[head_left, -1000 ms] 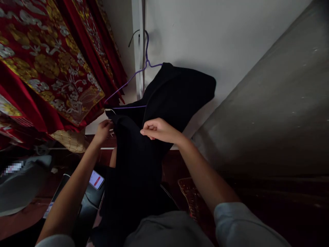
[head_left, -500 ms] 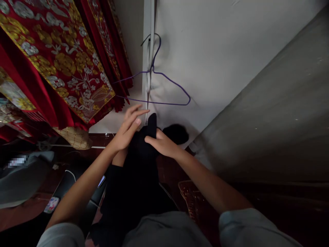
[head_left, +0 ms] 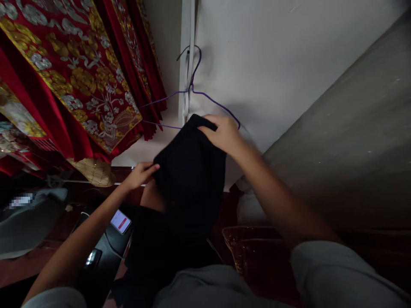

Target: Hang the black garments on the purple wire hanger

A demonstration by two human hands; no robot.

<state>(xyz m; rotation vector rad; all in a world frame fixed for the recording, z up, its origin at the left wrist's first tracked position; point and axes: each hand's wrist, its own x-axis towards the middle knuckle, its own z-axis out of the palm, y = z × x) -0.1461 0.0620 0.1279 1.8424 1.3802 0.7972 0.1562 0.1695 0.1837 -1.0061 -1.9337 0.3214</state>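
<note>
A dark piece of cloth (head_left: pixel 195 167), seemingly a black garment, is stretched between my two hands. My left hand (head_left: pixel 143 173) pinches its edge at the lower left. Higher up and to the right, my right hand (head_left: pixel 223 132) grips the upper edge between thumb and fingers. Behind the cloth, a purple wire hanger (head_left: pixel 215 99) hangs on a pale strap against the wall; the cloth covers part of its bottom bar. What kind of garment it is I cannot make out, as its lower part merges with the dark clothing on my legs.
Red embroidered cloth (head_left: pixel 83 77) hangs at the upper left. Below it, a lit phone (head_left: pixel 121 221) and a second device (head_left: pixel 93 258) lie on a black surface. A red basket-like thing (head_left: pixel 236 244) stands at the lower right. A large grey panel (head_left: pixel 337 141) slants along the right.
My hands have moved apart, the right one up and right, the left one down and left. The dark cloth, bunched before, is now spread and raised in front of the hanger. My left fingers have closed.
</note>
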